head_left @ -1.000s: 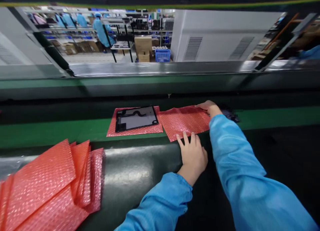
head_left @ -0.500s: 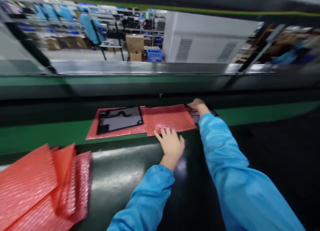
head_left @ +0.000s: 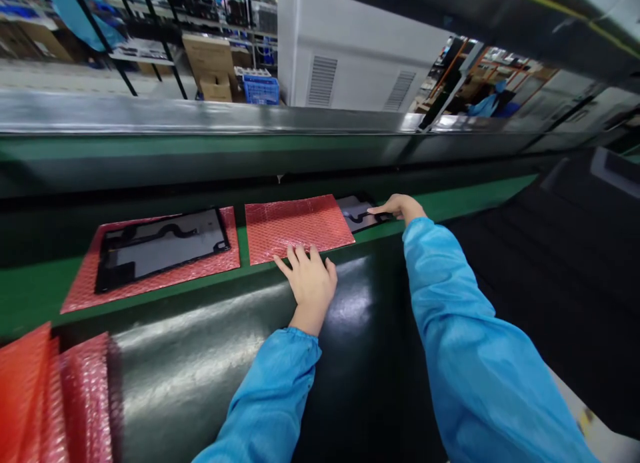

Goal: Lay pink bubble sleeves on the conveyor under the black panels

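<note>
My left hand [head_left: 311, 283] lies with fingers spread on the near edge of a red bubble-wrap bag [head_left: 297, 226]. A thin dark-framed screen panel [head_left: 356, 206] with a grey back and a black ribbon cable sticks out at the bag's right end. Its left part is hidden by the bag; I cannot tell whether it is inside or underneath. My right hand [head_left: 401, 206] grips the panel's right end, with the index finger along the top and the thumb hidden. To the left, a similar screen panel [head_left: 167, 243] rests tilted on another red bubble-wrap bag [head_left: 80, 286].
More red bubble-wrap bags [head_left: 85, 383] are piled at the lower left. A green strip [head_left: 480, 206] runs along the dark bench [head_left: 200, 363], below a metal ledge [head_left: 200, 113]. Behind stand a white cabinet [head_left: 360, 49], a blue crate [head_left: 261, 89] and cardboard boxes [head_left: 213, 66].
The view has turned right. A gap has opened between the two bags, which touched or overlapped before. My right hand has shifted from beside the bag to the panel's far right end.
</note>
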Tool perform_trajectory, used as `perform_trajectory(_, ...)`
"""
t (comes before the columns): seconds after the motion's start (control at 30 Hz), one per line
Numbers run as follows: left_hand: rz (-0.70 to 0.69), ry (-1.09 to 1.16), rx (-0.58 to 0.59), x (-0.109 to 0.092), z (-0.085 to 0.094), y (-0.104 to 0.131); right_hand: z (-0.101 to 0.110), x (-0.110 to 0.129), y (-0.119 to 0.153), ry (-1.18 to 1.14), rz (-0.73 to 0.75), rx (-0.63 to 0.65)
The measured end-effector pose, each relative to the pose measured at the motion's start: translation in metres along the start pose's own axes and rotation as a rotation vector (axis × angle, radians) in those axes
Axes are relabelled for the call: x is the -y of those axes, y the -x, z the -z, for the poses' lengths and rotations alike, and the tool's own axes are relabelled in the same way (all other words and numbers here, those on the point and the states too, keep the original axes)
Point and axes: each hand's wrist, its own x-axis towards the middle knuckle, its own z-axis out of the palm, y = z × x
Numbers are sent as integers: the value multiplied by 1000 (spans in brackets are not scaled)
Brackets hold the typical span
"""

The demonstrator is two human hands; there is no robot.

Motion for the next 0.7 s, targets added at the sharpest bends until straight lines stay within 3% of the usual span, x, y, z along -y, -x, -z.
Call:
perform_trajectory(0.1, -12, -8, 1, 0, -2, 0, -12, -3, 14, 9, 2, 80)
perform_trajectory(0.23, -15, -20, 9, 0, -3, 0, -24, -1, 28, -72, 31, 28)
perform_trajectory(0.37, -18, -22, 10, -1, 0, -1, -27, -2, 38, -372, 16, -50)
perform_trajectory(0.5, -25, -25, 8, -2, -1, 0, -24, -5, 59, -652, 72, 37)
perform_trajectory(0.6, -36, -24, -13, -2, -2, 1, -28, -9, 77, -1019, 142, 79)
perform_trajectory(0.7, -69, -3, -3, -2, -3, 1, -32, -20, 88, -1353, 120, -96)
